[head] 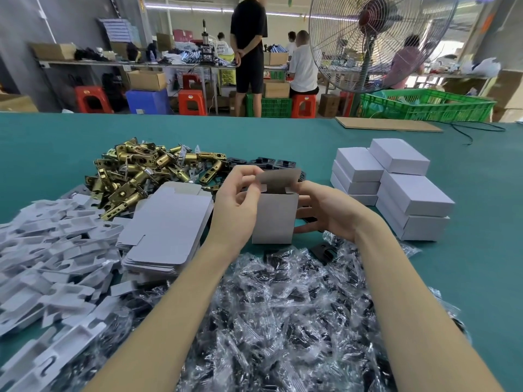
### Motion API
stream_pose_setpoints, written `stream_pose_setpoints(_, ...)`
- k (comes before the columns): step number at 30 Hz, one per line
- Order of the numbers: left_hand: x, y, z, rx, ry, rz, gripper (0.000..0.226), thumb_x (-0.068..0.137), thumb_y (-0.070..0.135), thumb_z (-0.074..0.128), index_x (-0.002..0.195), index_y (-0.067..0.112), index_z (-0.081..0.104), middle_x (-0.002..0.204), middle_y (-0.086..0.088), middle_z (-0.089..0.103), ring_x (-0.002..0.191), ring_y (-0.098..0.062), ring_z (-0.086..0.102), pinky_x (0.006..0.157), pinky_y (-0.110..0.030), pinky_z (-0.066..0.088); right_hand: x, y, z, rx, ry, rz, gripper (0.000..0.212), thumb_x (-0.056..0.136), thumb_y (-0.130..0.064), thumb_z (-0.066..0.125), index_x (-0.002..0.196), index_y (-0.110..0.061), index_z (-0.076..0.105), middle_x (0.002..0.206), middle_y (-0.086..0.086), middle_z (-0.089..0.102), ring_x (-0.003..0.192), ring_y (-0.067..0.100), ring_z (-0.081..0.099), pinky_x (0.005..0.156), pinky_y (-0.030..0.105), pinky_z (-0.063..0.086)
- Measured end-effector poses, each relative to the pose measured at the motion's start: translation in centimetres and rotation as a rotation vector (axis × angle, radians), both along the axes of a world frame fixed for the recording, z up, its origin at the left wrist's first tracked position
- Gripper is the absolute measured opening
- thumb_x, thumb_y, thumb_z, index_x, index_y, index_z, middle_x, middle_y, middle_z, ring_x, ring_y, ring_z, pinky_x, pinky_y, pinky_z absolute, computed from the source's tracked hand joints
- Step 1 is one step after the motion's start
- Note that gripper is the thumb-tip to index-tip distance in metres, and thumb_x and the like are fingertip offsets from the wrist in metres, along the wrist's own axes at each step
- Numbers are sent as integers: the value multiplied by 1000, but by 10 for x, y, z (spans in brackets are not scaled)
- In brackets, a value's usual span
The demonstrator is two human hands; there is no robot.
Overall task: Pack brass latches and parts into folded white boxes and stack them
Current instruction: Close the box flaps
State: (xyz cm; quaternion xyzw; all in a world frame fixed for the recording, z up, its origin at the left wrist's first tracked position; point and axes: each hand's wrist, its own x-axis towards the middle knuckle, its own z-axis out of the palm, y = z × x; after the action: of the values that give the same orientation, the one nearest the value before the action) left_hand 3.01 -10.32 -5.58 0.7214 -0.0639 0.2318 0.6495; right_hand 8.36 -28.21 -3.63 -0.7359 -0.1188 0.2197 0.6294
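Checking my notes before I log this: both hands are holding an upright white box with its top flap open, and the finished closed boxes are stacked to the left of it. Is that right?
Not quite. In the head view the finished closed boxes are stacked to the right of the upright white box, not the left. The rest holds: the left hand and right hand hold it, top flap open.

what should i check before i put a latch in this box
1. Box standing upright on the table: ok.
2. Top flap open: ok, the left hand pinches a side tab.
3. Right hand steadying the box: ok, its grip is on the box's right side.
4. Box inside free: cannot tell, hidden from this angle.
5. A hand free to fetch a latch: not ok, both hold the box.
6. Brass latches available: ok, piled beyond the flat boxes.
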Motion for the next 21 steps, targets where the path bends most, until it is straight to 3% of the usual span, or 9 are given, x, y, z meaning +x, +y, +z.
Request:
stream_pose_setpoints(3, -3, -1, 2, -10, 24, -11, 19, 105, 15, 47, 96, 25, 61, 104, 1, 70, 97, -19, 65, 89, -54, 54, -3, 0, 1, 0, -12, -9, 37, 99, -49, 57, 120, -22, 71, 115, 8, 75, 112, 29, 70, 85, 44, 62)
stream_pose_setpoints(5, -5, 0, 4, -55, 44, -70, 19, 99, 26, 45, 98, 17, 62, 108, -9, 69, 106, -25, 64, 96, -56, 51, -5, 0, 2, 4, -32, 9, 40, 95, -55, 60, 118, -26, 73, 115, 6, 76, 113, 29, 69, 87, 45, 62)
stream_pose_setpoints(8, -7, -2, 3, -51, 30, -88, 27, 99, 44, 54, 100, 17, 61, 105, -13, 68, 101, -22, 64, 89, -37, 52, -6, -1, 4, 18, -50, 38, 37, 88, -58, 60, 114, -36, 75, 118, 3, 75, 113, 29, 70, 89, 47, 61)
stream_pose_setpoints(10, -5, -3, 0, -46, 11, -63, 22, 101, 39, 59, 103, 17, 62, 103, -9, 69, 93, -14, 64, 81, -24, 51, -5, -3, 4, 26, -69, 62, 30, 95, -53, 57, 117, -39, 72, 125, 1, 72, 116, 30, 68, 95, 53, 58)
stream_pose_setpoints(13, -2, -1, -2, -56, 5, -77, 15, 101, 31, 60, 106, 17, 62, 104, -5, 70, 92, -9, 65, 81, -25, 52, -4, -7, 4, 47, -92, 94, 28, 106, -41, 47, 126, -40, 67, 131, 1, 68, 120, 33, 66, 101, 60, 52)
stream_pose_setpoints(17, 0, 1, -4, -51, -23, -79, 10, 101, 24, 62, 111, 23, 64, 106, 8, 71, 97, 1, 66, 77, -17, 53, -4, -6, 6, 70, -111, 121, 37, 97, -44, 46, 129, -45, 65, 130, 0, 69, 118, 34, 63, 111, 60, 39)
stream_pose_setpoints(19, 0, 2, -5, -50, -32, -53, 10, 101, 24, 62, 110, 28, 66, 107, 12, 72, 100, 0, 66, 78, -18, 54, -3, -5, 6, 96, -131, 130, 38, 95, -47, 48, 127, -41, 68, 129, -1, 70, 110, 24, 68, 105, 56, 48)
stream_pose_setpoints(21, 1, 3, -5, -39, -35, -27, 11, 101, 24, 61, 107, 32, 67, 105, 15, 73, 101, 0, 66, 81, -22, 56, -3, -6, 6, 128, -132, 141, 39, 92, -45, 50, 124, -38, 71, 125, -3, 72, 101, 16, 70, 93, 42, 54)
